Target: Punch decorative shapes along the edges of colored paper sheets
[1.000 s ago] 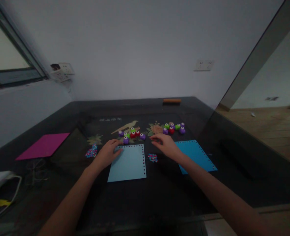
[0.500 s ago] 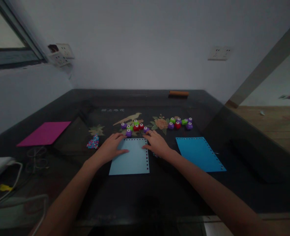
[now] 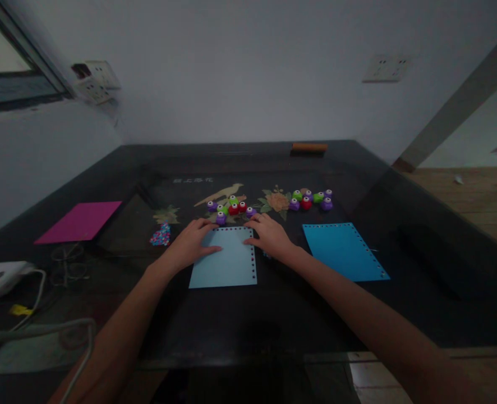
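A pale blue sheet (image 3: 225,268) lies flat on the dark table, with small holes along its far and right edges. My left hand (image 3: 193,244) rests over its far left corner, thumb spread onto the paper. Over the far right corner is my right hand (image 3: 270,234), fingers apart and thumb on the sheet. Just beyond the fingers sits a cluster of small purple, green and red toys with big eyes, among them a red one (image 3: 233,209). Some tiny bits show partly under my right hand, too small to name.
A brighter blue sheet (image 3: 346,253) with holed edges lies to the right, a second toy group including a red toy (image 3: 306,203) behind it. Left are a pile of coloured bits (image 3: 161,235), a pink sheet (image 3: 80,222) and a white device (image 3: 2,279) with a cable. An orange-brown roll (image 3: 309,147) lies far back.
The whole view has shifted, so the table appears higher in the picture. Both hands stay at the sheet's far corners with hardly any change of pose.
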### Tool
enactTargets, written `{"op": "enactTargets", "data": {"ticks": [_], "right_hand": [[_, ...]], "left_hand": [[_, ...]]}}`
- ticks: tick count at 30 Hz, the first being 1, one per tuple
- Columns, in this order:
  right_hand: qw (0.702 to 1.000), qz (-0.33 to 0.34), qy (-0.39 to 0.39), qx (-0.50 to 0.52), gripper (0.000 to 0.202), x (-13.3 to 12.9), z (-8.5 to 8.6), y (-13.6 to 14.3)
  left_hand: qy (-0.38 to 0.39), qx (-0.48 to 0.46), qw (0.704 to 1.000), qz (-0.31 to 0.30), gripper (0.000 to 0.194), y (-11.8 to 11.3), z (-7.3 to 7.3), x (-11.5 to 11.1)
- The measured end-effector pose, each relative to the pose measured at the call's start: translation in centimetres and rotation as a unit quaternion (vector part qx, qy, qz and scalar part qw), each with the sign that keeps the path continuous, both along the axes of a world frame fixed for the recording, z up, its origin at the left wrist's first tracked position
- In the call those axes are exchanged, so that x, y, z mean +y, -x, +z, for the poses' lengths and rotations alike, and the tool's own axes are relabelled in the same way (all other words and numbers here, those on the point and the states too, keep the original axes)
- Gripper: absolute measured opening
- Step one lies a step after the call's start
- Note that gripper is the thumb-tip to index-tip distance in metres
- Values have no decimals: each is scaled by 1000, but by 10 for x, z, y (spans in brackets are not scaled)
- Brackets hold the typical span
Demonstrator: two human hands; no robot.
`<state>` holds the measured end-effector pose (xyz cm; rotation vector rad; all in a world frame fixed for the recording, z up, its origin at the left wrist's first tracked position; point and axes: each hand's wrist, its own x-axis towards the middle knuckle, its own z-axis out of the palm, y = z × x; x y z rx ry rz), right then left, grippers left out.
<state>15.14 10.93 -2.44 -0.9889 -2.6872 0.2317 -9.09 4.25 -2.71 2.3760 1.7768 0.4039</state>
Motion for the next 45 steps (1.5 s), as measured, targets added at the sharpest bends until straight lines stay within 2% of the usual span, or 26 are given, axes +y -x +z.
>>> {"op": "enactTargets", "data": {"ticks": [9, 20, 25, 29, 33, 37, 40, 42, 45], "right_hand": [[999, -9, 23, 45, 33, -2, 0, 1], [995, -21, 43, 83, 34, -2, -3, 3], [993, -24, 75, 90, 30, 0, -8, 4], [992, -26, 86, 87, 21, 2, -7, 4], [987, -41, 116, 107, 13, 3, 0, 3], [962, -46, 207, 173, 17, 4, 7, 1], [923, -30, 304, 234, 16, 4, 10, 1], [897, -29, 357, 258, 17, 3, 13, 1], [875, -38, 396, 275, 22, 1, 17, 1]], "left_hand": [[-9, 1, 1000, 3, 51, -2, 5, -1], [-13, -42, 999, 8, 42, -6, 7, 2], [19, -101, 994, 30, 31, -6, 14, 0], [16, -156, 987, 44, 24, -4, 20, -1], [14, -187, 979, 74, 27, 1, 20, 2], [24, -224, 969, 100, 33, 6, 20, 4], [32, -273, 953, 127, 34, 6, 23, 3], [40, -317, 935, 150, 36, 4, 26, 2], [47, -403, 898, 168, 44, 0, 27, 0]]}}
